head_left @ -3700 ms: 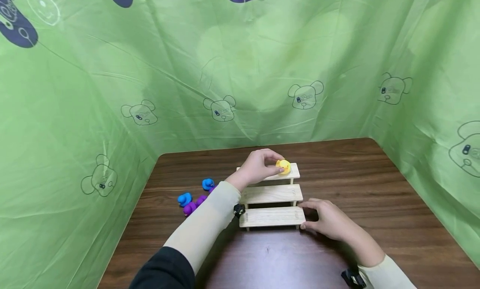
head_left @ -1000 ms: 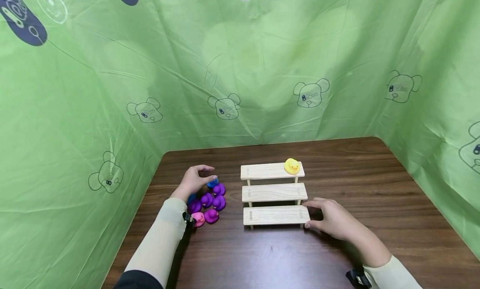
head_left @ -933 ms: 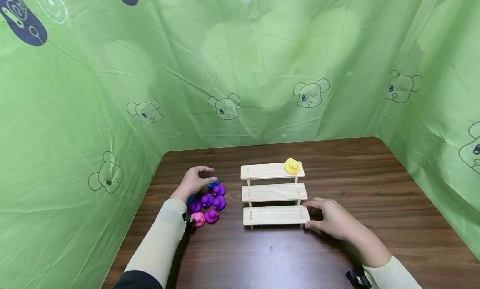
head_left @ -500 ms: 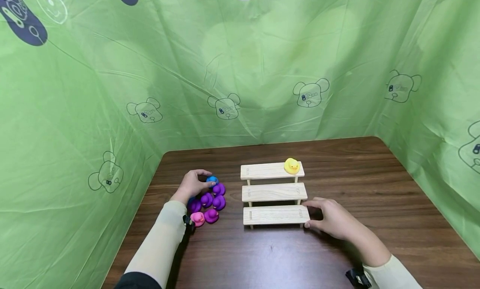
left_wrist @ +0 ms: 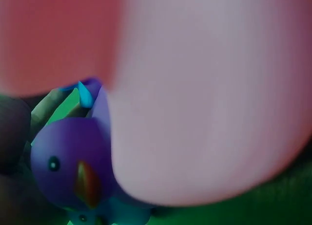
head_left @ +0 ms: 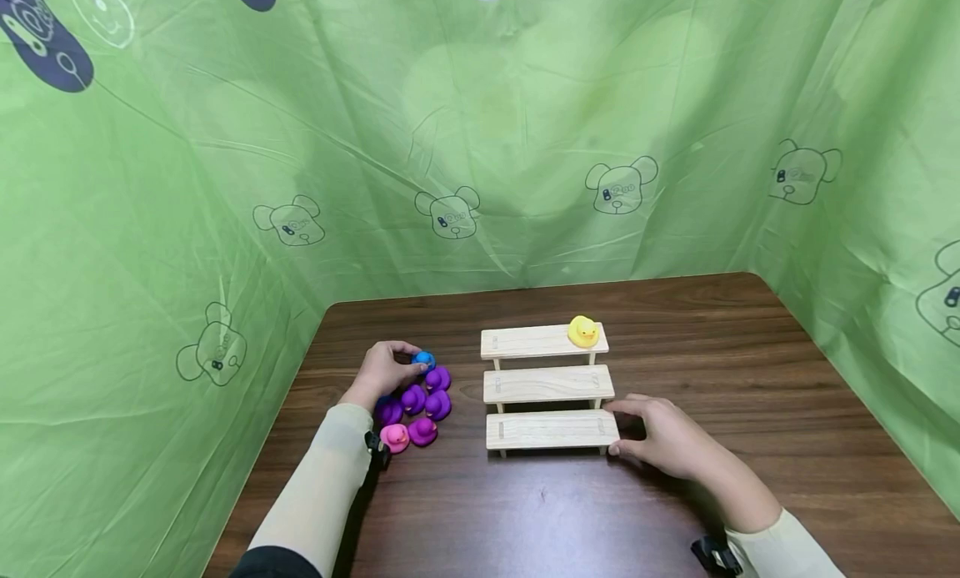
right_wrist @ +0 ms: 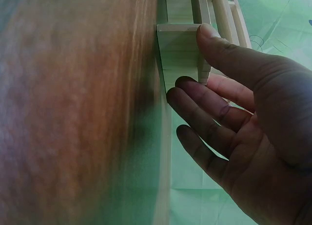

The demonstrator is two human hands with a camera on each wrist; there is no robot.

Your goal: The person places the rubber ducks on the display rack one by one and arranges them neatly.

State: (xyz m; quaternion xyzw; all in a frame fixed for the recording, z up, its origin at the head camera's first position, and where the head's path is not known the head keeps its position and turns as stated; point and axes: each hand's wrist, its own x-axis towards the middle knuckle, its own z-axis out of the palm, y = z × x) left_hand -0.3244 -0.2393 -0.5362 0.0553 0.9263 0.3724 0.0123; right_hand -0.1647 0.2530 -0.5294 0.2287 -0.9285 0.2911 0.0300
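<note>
My left hand [head_left: 381,371] pinches a blue rubber duck [head_left: 425,360] between thumb and fingers, at the far end of the duck cluster. Its blurred fingers fill most of the left wrist view, where a purple duck [left_wrist: 66,149] peers out below them. My right hand [head_left: 660,438] holds the right end of a three-step wooden stand [head_left: 551,385]. In the right wrist view, its thumb [right_wrist: 229,57] lies on the lowest step's edge, with the index finger partly hidden behind. A yellow rubber duck [head_left: 583,332] sits at the right end of the top step.
Several purple ducks [head_left: 438,405] and a pink duck [head_left: 395,438] lie close together left of the stand, partly under my left wrist. The brown wooden table [head_left: 555,520] is enclosed by a green printed curtain [head_left: 517,144] at the back and sides.
My left hand has left the yellow duck on the top step and moved left to the cluster, where its fingers have closed on the blue duck. My right hand stays at the stand.
</note>
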